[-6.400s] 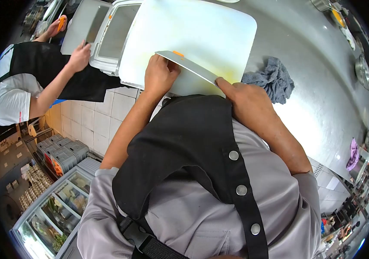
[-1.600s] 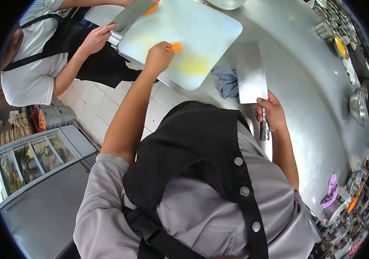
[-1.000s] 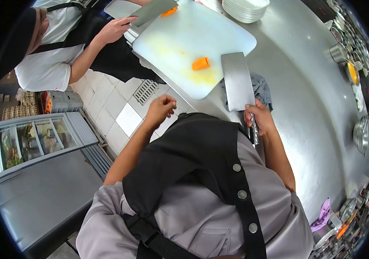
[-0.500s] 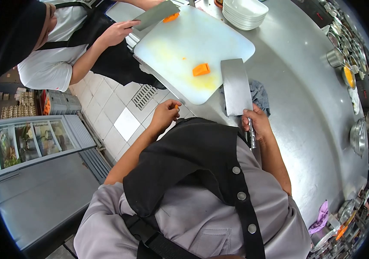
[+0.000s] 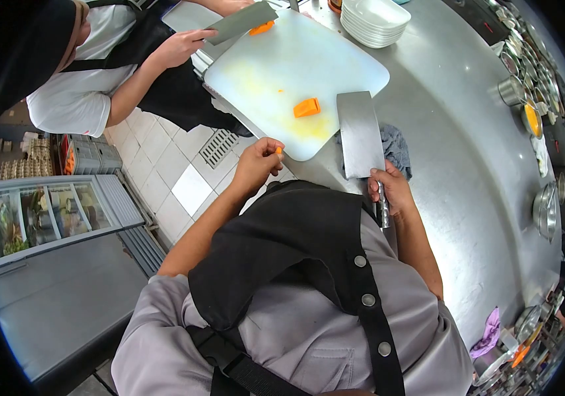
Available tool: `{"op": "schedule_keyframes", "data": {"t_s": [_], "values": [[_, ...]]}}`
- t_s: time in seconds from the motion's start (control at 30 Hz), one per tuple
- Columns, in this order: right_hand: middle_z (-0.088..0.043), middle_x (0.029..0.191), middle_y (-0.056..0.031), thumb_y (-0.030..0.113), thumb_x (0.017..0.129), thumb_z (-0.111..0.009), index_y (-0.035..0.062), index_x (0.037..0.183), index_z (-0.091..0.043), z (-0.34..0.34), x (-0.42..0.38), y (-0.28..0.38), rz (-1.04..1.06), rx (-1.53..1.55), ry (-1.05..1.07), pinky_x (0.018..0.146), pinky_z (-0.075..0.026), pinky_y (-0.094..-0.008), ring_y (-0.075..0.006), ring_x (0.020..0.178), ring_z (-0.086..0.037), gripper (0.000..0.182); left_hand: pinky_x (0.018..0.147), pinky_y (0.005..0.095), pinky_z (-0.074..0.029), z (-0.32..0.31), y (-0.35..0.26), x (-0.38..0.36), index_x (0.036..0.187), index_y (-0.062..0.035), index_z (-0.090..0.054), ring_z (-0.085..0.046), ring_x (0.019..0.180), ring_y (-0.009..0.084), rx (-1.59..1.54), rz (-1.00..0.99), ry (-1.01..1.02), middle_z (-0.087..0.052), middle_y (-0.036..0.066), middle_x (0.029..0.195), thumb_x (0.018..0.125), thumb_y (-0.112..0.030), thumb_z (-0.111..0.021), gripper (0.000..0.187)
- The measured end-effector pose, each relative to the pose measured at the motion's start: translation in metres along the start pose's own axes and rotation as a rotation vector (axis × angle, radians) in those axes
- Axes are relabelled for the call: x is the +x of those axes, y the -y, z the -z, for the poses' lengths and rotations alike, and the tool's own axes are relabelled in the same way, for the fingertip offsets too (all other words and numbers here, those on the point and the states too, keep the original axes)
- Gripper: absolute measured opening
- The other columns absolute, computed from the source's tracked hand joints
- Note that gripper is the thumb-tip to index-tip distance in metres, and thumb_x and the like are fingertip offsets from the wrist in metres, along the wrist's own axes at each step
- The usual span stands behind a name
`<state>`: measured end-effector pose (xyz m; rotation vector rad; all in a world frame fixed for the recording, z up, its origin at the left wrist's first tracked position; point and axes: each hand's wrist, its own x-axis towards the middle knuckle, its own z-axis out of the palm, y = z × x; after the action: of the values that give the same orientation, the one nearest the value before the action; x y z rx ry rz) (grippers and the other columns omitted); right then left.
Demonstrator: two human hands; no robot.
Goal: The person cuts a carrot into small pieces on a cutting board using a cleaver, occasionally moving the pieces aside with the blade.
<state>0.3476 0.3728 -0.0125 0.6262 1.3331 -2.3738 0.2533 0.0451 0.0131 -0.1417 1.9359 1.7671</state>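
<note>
My right hand (image 5: 391, 188) grips the handle of a cleaver (image 5: 361, 135). Its broad blade points away from me beside the near right edge of a white cutting board (image 5: 249, 82). Between the fingertips of my left hand (image 5: 260, 163) is a small orange piece of carrot (image 5: 279, 151), held just off the board's near edge. A larger cut carrot chunk (image 5: 307, 107) lies on the yellow-stained part of the board. Partly behind the cleaver blade is a crumpled grey cloth (image 5: 395, 152).
Across the board a co-worker's hand (image 5: 180, 48) holds another cleaver (image 5: 243, 22) over a carrot piece (image 5: 262, 28). White bowls (image 5: 375, 23) stand stacked on the steel counter (image 5: 457, 165). Metal pans line its far right side. A glass-topped fridge (image 5: 51, 218) stands at left.
My left hand has moved slightly up and right toward the board, with the small carrot piece now showing more. My right hand and cleaver stay almost still.
</note>
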Motion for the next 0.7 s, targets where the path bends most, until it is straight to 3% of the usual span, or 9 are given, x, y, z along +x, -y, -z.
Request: {"op": "schedule_keyframes", "data": {"t_s": [0.3,0.37,0.7], "values": [[-0.056,0.065,-0.0028,0.010,0.097,-0.060,0.0076,0.111,-0.058,0.0007,0.0007,-0.0006,-0.011,0.002,-0.004,0.043,-0.041,-0.0260,-0.0131,0.045,-0.050,0.015,0.059,0.0261,-0.049,-0.0058,-0.0010,-0.0015,0.107,-0.0016,-0.064,-0.060,0.069,0.0110,-0.043,0.016,0.023,-0.061,0.003,0.088,0.090,0.000,-0.064,0.017],[-0.053,0.062,-0.0026,0.009,0.098,-0.058,0.0091,0.118,-0.056,0.0011,0.0017,-0.0007,-0.029,0.006,-0.014,0.041,-0.041,-0.0277,-0.0139,0.042,-0.049,0.020,0.059,0.0260,-0.049,-0.0060,-0.0007,-0.0016,0.107,-0.0018,-0.064,-0.060,0.069,0.0110,-0.041,0.021,0.022,-0.061,0.003,0.088,0.090,0.000,-0.064,0.016],[-0.055,0.065,-0.0025,0.010,0.097,-0.060,0.0075,0.112,-0.058,0.0001,0.0004,-0.0002,-0.013,0.013,0.010,0.043,-0.041,-0.0257,-0.0129,0.046,-0.050,0.015,0.059,0.0252,-0.049,-0.0066,0.0014,-0.0026,0.105,-0.0039,-0.065,-0.060,0.068,0.0099,-0.055,0.025,0.033,-0.062,0.001,0.086,0.090,-0.002,-0.065,0.015]]}}
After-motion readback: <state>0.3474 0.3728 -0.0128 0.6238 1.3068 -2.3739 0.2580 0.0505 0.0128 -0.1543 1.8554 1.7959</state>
